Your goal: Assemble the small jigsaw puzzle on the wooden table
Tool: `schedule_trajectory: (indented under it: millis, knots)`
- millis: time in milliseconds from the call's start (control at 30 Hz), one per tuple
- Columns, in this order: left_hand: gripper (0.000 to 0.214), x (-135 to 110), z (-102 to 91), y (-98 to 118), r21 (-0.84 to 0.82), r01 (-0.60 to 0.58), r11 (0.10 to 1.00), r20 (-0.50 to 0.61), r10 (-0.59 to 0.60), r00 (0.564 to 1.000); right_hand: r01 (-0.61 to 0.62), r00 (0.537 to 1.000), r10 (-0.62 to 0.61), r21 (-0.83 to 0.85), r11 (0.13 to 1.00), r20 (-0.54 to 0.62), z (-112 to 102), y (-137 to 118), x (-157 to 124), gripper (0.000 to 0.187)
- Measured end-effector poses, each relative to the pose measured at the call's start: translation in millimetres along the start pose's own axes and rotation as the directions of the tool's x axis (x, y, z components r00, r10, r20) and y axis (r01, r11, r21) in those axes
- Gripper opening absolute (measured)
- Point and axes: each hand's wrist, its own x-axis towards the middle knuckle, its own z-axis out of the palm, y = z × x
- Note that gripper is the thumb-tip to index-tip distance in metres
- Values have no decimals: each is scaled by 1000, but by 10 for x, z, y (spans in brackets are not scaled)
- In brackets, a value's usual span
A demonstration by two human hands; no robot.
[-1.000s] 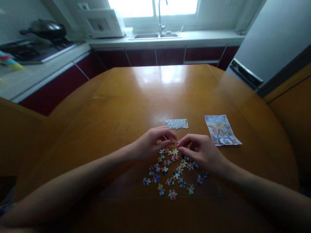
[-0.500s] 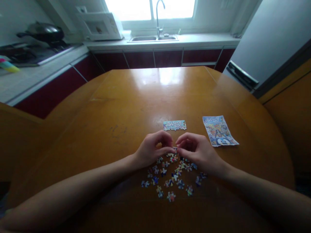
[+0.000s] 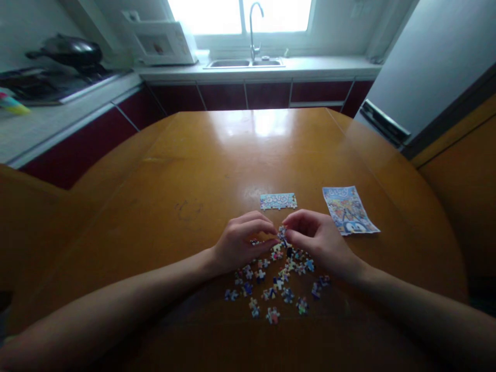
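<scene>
Between thumb and fingertips, my right hand (image 3: 315, 235) pinches a jigsaw piece (image 3: 282, 235), held up with its patterned side showing. My left hand (image 3: 246, 240) is just left of that piece, thumb and fingers apart, with nothing visibly gripped. Its fingertips come very close to the piece; whether they touch it I cannot tell. Loose jigsaw pieces (image 3: 287, 295) lie scattered below and between both hands, some hidden by the fingers. Beyond the hands lies a joined strip of puzzle (image 3: 278, 201) with pale blue lettering.
A printed picture sheet (image 3: 351, 209) with a penguin-like figure lies right of the strip on the wooden table (image 3: 217, 160). Past the table are a counter with a sink (image 3: 232, 63), a stove with a wok (image 3: 72, 50), and a fridge (image 3: 430, 67) on the right.
My left thumb and fingers have spread apart from their pinch. The piece, edge-on before, is now turned up and shows its pattern in my right fingers.
</scene>
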Motion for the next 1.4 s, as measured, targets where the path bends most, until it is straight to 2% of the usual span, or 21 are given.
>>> schedule_trajectory:
  millis: [133, 267, 433, 533, 700, 833, 900, 1033, 1200, 1400]
  knots:
    - [19, 24, -16, 1, 1, -42, 999, 6, 42, 999, 6, 1000, -6, 10, 1000, 12, 3, -12, -2, 12]
    - [8, 50, -30, 10, 24, -72, 997, -4, 72, 997, 26, 999, -25, -26, 999, 38, 5, -13, -14, 11]
    - [9, 49, -53, -16, 45, -79, 996, 5, 79, 997, 201, 978, -186, -197, 960, 90, -44, -14, 12, 4]
    - [11, 40, -68, -47, 57, -82, 995, 11, 81, 997, 304, 951, -282, -222, 926, 127, -61, -10, 37, 4]
    - [9, 36, -87, -87, 57, -88, 995, 36, 86, 996, 375, 921, -333, -232, 897, 201, -79, 6, 72, 7]
    - [19, 41, -123, -112, 54, -62, 997, 31, 61, 998, 444, 895, -392, -361, 820, 211, -280, 25, 208, 11]
    - [16, 41, -148, -126, 60, -50, 997, 21, 48, 999, 436, 897, -412, -474, 765, 160, -441, 43, 315, 10]
    - [11, 29, -179, -149, 39, -31, 999, 25, 30, 999, 361, 920, -379, -594, 719, 100, -657, 122, 474, 10]
    - [13, 12, -184, -156, 17, -11, 1000, 65, 10, 998, 358, 929, -328, -629, 690, 169, -619, 237, 502, 11]
    - [12, 19, -183, -152, 13, -15, 1000, 66, 14, 998, 362, 928, -324, -641, 677, 182, -591, 291, 510, 15]
